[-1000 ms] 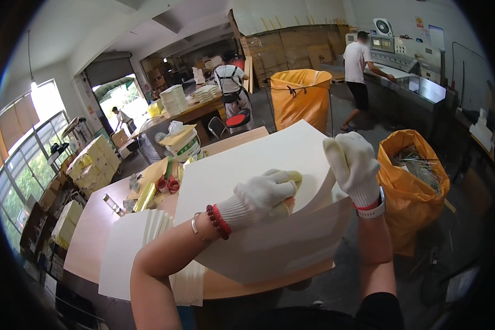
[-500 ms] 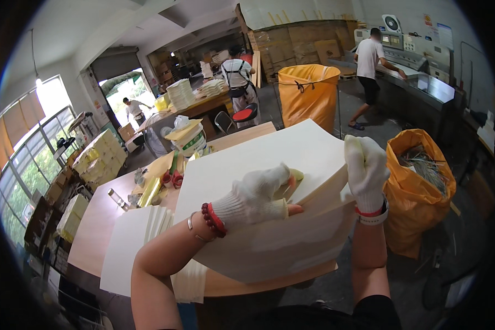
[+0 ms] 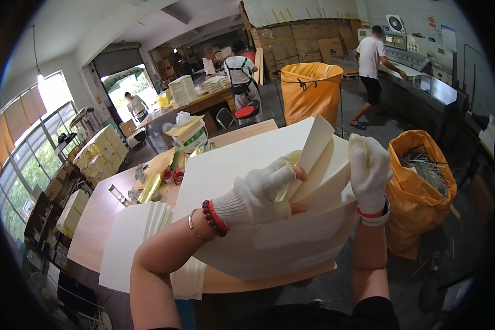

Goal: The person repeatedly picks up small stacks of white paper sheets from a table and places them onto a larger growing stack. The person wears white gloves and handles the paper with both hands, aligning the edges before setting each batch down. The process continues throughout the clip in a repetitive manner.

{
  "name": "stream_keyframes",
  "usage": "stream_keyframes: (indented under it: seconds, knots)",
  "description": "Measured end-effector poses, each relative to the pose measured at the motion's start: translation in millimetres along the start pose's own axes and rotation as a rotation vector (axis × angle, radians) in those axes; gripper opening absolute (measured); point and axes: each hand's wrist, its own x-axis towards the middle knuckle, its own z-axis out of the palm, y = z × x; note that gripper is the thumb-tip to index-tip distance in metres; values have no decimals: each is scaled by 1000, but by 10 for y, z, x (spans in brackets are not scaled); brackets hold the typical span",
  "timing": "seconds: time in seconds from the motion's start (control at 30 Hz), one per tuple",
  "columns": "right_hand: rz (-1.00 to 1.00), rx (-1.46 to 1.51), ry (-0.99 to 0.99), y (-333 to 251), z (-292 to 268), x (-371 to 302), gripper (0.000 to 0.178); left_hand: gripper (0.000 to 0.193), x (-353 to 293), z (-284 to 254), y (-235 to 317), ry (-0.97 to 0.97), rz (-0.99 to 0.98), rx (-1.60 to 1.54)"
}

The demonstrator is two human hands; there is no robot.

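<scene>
A stack of large white paper sheets [image 3: 231, 157] lies before me, its near side curving down over the table's front edge. My left hand [image 3: 261, 192], in a white knit glove with bare fingertips, reaches across it. Between thumb and forefinger it grips a top sheet [image 3: 317, 144], whose right edge is lifted and bent back. My right hand [image 3: 369, 168], gloved too, is closed around the right corner of the sheets beneath, holding them raised in a curve. A gap shows between the lifted sheet and those sheets.
Smaller white sheets [image 3: 129, 234] lie fanned at the left of the wooden table [image 3: 91, 234]. Scissors [image 3: 177, 175] and a white bucket [image 3: 191, 136] stand beyond. Orange bags [image 3: 418, 220] are at the right and behind. Several people work farther off, one at a machine [image 3: 423, 82].
The top sheet's right edge has come up and folded back, opening a gap above the lower sheets. My left forefinger has shifted onto it; my right hand keeps its corner.
</scene>
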Motion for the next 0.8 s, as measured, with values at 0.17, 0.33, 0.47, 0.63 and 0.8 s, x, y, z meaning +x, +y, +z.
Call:
stream_keyframes:
  seconds: [0.17,0.33,0.47,0.63,0.8]
  knots:
    - [1,43,-45,52,-14,-17,24,51,0,24,-41,38,55,-2]
    - [-248,-59,-25,15,13,27,15,49,-1,-37,26,-98,4,103]
    - [-120,8,-36,60,-5,-4,10,50,36,-32,70,-72,-12,1]
    - [-138,-66,-37,79,-31,-36,11,50,15,-28,64,-32,-51,7]
    - [-15,57,-49,59,-27,-30,11,52,27,-23,36,10,13,3]
